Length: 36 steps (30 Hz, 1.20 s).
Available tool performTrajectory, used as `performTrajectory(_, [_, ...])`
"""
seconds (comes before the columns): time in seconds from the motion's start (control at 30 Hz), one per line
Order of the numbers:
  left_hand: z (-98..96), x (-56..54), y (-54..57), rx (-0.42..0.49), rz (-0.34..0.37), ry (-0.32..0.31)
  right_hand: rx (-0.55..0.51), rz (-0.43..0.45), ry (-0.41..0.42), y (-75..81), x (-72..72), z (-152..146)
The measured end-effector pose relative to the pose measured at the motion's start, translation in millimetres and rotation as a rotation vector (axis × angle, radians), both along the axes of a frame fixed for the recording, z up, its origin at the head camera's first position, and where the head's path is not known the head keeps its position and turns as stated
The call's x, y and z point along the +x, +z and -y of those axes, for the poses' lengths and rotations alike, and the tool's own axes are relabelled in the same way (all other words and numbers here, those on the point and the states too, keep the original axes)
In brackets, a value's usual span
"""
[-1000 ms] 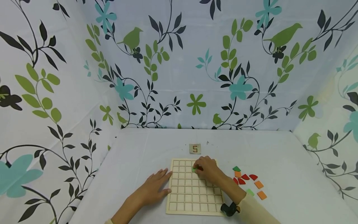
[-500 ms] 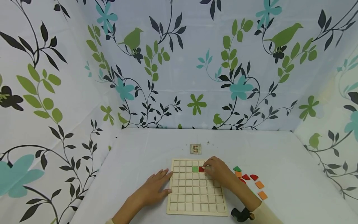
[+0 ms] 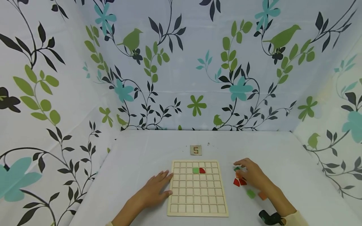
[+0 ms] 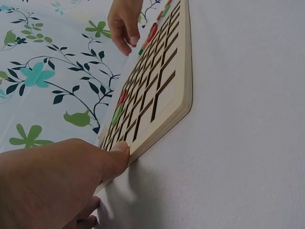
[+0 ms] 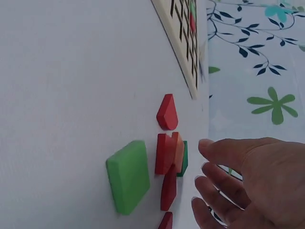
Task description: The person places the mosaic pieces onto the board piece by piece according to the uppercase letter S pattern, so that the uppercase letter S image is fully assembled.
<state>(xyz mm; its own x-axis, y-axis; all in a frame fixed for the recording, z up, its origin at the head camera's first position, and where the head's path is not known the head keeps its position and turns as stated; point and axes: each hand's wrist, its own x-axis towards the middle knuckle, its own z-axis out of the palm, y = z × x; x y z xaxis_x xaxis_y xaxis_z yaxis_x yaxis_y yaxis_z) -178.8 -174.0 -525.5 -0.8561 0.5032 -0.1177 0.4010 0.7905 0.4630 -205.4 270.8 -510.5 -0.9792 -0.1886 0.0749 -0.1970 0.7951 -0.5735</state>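
Note:
A wooden grid board [image 3: 198, 214] lies flat on the white table. In its second row from the far edge sit a light green square tile [image 3: 196, 170] and, right beside it, a red quarter-circle tile [image 3: 202, 170]. My left hand [image 3: 156, 189] rests along the board's left edge, thumb and fingertips touching the rim. To the right of the board, my right hand [image 3: 254, 177] hovers over loose tiles with nothing in its fingers. Near those fingertips in the right wrist view are a dark green tile [image 5: 185, 160], an orange tile [image 5: 178, 151] and red tiles [image 5: 167, 114].
Nearer me lie a loose light green tile [image 3: 250, 194] and an orange tile [image 3: 263, 196]. Beyond the board is a small square card [image 3: 196, 150] marked with an S-like figure. A patterned cloth [image 3: 169, 78] with leaves and birds hangs behind the table.
My right hand has let go of the red tile in the cell beside the green one and moved right, over the loose tiles. The left hand stays at the board's edge.

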Motion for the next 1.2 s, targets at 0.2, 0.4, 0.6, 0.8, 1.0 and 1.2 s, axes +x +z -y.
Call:
performTrajectory(0.2, [-0.7, 0.0, 0.8, 0.009, 0.011, 0.001, 0.027, 0.090, -0.020, -4.7, -3.6, -9])
performTrajectory(0.4, [-0.3, 0.0, 0.4, 0.005, 0.012, 0.001, 0.018, 0.097, 0.000, -6.6, -6.9, -14])
performTrajectory(0.6, [0.3, -0.2, -0.9, 0.004, 0.005, 0.002, 0.014, 0.119, 0.009, -6.7, -12.8, -19])
performTrajectory(0.8, [0.2, 0.7, 0.0, -0.001, -0.005, 0.001, 0.036, 0.096, -0.013, -10.4, -19.2, -22])
performTrajectory(1.0, [0.0, 0.9, 2.8, 0.009, -0.001, -0.004, 0.037, 0.075, -0.057, -14.3, -23.1, -22])
performTrajectory(1.2, [0.2, -0.6, -0.9, -0.007, -0.008, -0.001, 0.005, 0.101, -0.001, -12.5, -24.3, -27])
